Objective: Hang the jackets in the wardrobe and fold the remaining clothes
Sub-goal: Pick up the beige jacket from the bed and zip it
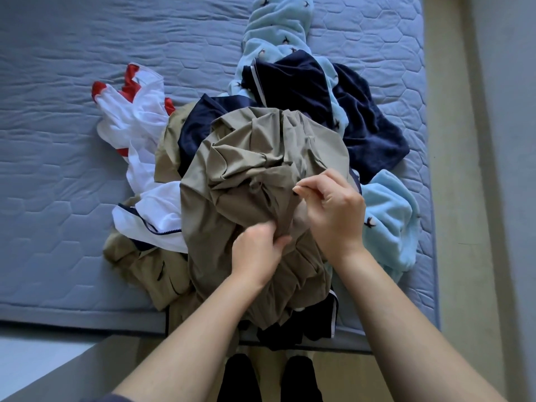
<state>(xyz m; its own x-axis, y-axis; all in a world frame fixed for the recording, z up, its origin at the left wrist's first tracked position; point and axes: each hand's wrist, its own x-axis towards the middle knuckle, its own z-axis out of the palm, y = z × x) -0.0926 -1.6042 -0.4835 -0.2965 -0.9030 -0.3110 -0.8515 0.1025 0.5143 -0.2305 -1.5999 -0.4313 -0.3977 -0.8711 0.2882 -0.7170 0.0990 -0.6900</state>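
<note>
Figure: a heap of clothes on a quilted mattress (72, 97), viewed from above, with a person standing at the bed's near edge. A crumpled khaki garment (246, 169) lies uppermost at the centre of the heap and spills toward that near edge. The left hand (258, 250) bunches a fold of this khaki cloth, its grip closed round the fabric. The right hand (333, 210), just beside it, keeps a narrow grip, with thumb and forefinger pinched on a ridge of the same garment. At left, partly under the khaki cloth, lies a white jacket (136, 120) with red trim and a navy zip. Farther back, a navy garment (304, 82) overlaps a pale blue fleece (278, 24) printed with small dark birds; the fleece runs down the heap's right side. A second khaki piece (150, 271) shows beneath at lower left. Dark-clad feet (240, 375) stand on the floor below the bed edge.
</note>
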